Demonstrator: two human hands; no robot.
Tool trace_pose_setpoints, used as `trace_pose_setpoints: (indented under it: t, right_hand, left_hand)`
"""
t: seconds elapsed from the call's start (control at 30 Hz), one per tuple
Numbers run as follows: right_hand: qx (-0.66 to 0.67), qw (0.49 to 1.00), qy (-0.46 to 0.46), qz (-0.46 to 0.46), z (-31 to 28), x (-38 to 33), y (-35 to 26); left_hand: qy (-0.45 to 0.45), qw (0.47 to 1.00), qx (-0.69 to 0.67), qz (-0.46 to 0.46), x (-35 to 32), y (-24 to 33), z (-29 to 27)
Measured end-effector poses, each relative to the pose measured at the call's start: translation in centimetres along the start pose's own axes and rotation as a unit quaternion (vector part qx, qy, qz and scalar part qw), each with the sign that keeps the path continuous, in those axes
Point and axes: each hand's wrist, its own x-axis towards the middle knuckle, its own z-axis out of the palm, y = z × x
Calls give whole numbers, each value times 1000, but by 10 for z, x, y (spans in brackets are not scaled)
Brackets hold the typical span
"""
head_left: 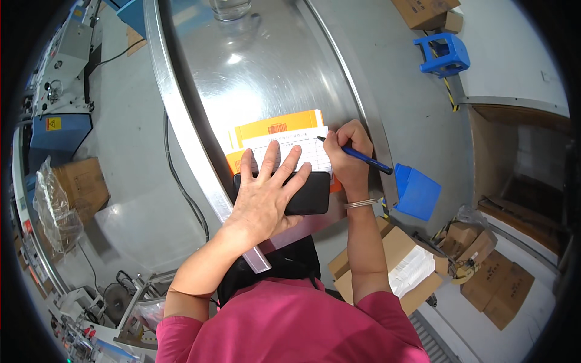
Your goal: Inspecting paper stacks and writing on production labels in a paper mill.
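Note:
My left hand (266, 193) lies flat with its fingers spread, across a black phone-like slab (315, 192) and the lower part of a white printed form (315, 151). Between the fingers of my right hand (350, 154) is a blue pen (367, 159), its dark tip over the form's upper right. Beneath the form lie orange-and-white packets or booklets (251, 129), one with a barcode; the hand and slab cover much of them. All of this rests near the close end of a shiny metal table (266, 78).
A glass jar (230, 8) stands at the table's far end. Right of the table are a blue stool (445, 54), a blue bin (416, 192) and an opened carton (393, 254) with white paper. Cartons and machinery (63, 66) stand on the left, where a black cable (175, 175) runs along the floor.

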Motion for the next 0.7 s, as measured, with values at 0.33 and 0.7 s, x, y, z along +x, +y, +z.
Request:
trace_pose_setpoints:
  t: [0.33,0.7]
  right_hand:
    - [18,1000,14,-13,2,-1,4]
    - [23,1000,10,-10,1,0,2]
  left_hand:
    - [0,1000,-3,-1,0,0,0]
    - [3,1000,2,1,0,0,0]
